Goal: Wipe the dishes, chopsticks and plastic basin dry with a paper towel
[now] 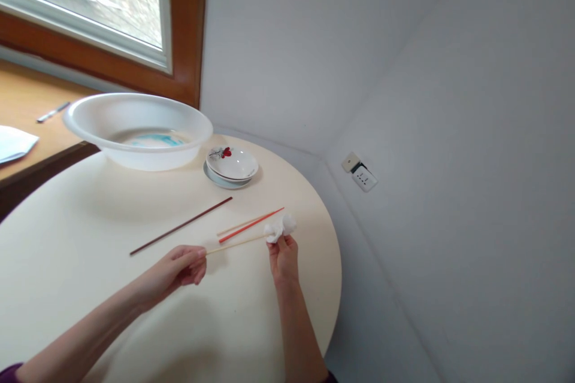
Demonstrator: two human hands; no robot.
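My left hand point(179, 269) pinches the near end of a pale wooden chopstick point(236, 243) held just above the round cream table point(90, 263). My right hand point(283, 257) grips a crumpled white tissue point(279, 228) wrapped around the chopstick's far tip. Just beyond them lie a red chopstick point(251, 225) and another pale chopstick point(231, 230) side by side on the table. A dark brown chopstick point(179, 226) lies alone to the left of them.
A large white plastic basin point(135, 128) with some water stands at the table's back. Small white dishes point(232, 164), one with a red flower, are stacked right of it. A pen point(53, 112) and paper point(13, 142) lie on the wooden sill. A wall socket point(359, 172) sits to the right.
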